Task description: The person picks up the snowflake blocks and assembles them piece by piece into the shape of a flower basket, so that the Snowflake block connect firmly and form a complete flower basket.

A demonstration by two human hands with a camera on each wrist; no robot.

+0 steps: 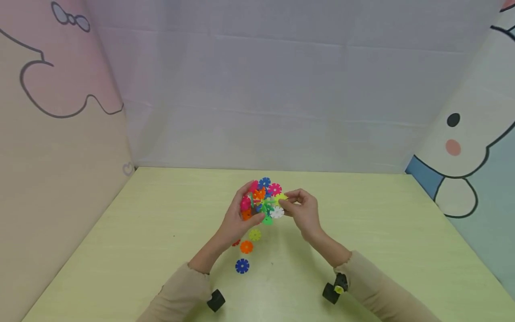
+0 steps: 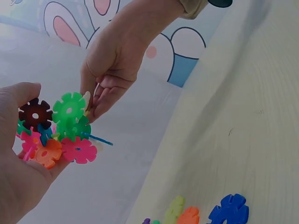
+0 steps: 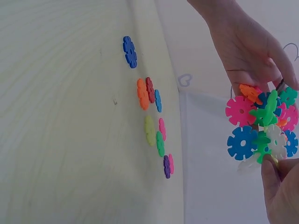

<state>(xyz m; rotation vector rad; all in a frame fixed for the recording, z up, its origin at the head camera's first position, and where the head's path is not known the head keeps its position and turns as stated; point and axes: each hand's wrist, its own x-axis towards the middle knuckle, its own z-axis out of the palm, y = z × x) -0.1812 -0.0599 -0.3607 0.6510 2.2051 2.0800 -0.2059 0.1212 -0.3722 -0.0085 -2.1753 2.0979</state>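
Observation:
A ball-like cluster of interlocked plastic snowflake discs (image 1: 263, 197) in pink, blue, green, orange and white is held up over the table. My left hand (image 1: 237, 214) grips its left side, thumb along the lower front. At its right side my right hand (image 1: 303, 210) pinches a yellow snowflake disc (image 1: 280, 197) between thumb and fingertips, right at the cluster. In the left wrist view a dark brown disc (image 2: 36, 115) and a green disc (image 2: 69, 109) stick out beside the left thumb. The right wrist view shows a blue disc (image 3: 242, 143) near the right thumb.
Loose snowflake discs lie on the table below the hands: a blue one (image 1: 242, 266), an orange one (image 1: 246, 246) and a yellow one (image 1: 255, 235). Several more, including a purple disc (image 3: 167, 166), show in the right wrist view. A pale wall sheet (image 1: 261, 89) stands behind the table.

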